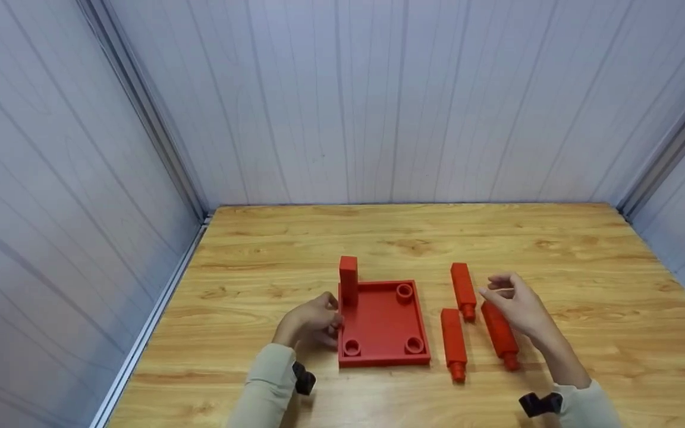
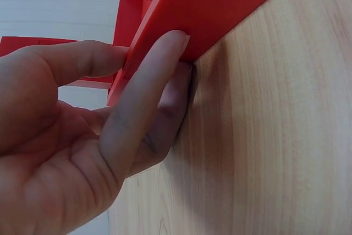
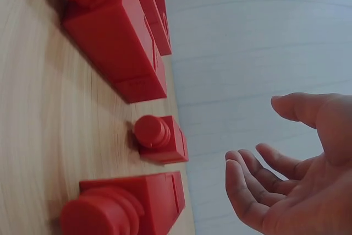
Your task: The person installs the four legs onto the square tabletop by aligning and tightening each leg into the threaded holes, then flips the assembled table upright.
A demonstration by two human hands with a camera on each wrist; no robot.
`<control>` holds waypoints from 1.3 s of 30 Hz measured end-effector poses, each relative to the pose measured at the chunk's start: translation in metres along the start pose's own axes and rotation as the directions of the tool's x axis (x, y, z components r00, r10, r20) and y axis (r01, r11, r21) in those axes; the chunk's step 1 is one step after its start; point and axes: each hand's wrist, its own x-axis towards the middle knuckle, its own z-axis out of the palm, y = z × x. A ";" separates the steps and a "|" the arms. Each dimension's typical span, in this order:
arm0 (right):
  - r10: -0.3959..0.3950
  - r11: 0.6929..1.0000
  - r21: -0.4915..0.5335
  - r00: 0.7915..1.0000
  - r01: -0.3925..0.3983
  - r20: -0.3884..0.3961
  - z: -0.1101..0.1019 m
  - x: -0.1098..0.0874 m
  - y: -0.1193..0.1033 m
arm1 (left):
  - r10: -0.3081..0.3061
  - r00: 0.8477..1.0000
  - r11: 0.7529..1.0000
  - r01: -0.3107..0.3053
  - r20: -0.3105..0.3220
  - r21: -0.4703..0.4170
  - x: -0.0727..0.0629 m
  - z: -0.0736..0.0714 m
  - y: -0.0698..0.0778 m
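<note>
A red square tray-like base (image 1: 381, 327) with raised edges lies on the table, round sockets at three corners. One red square post (image 1: 348, 279) stands upright at its far left corner. My left hand (image 1: 317, 318) grips the base's left edge; in the left wrist view, fingertips (image 2: 175, 39) lie against the outer side and rim. To the right lie three loose posts with threaded ends toward me: a far one (image 1: 462, 288), a near one (image 1: 453, 342) and a right one (image 1: 499, 333). Fingers bent loosely, my right hand (image 1: 521, 306) hovers over the right post, holding nothing.
The wooden tabletop (image 1: 295, 241) meets a pale panelled wall (image 1: 372, 107) at the back. Side panels with metal frame strips (image 1: 146, 119) stand left and right. Each wrist wears a black camera mount (image 1: 304, 378).
</note>
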 end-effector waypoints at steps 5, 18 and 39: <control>0.030 1.000 -0.009 0.999 -0.029 0.016 -0.006 -0.002 0.008 | 0.002 1.000 0.999 -0.002 -0.010 0.037 0.000 0.000 0.001; 0.067 0.996 -0.070 0.995 -0.063 0.067 -0.013 -0.004 0.026 | 0.005 1.000 1.000 -0.005 0.005 -0.005 0.000 0.000 0.000; 0.232 0.963 -0.190 0.943 -0.189 0.239 -0.017 -0.005 0.031 | 0.007 1.000 1.000 -0.007 -0.011 0.003 0.000 0.000 0.000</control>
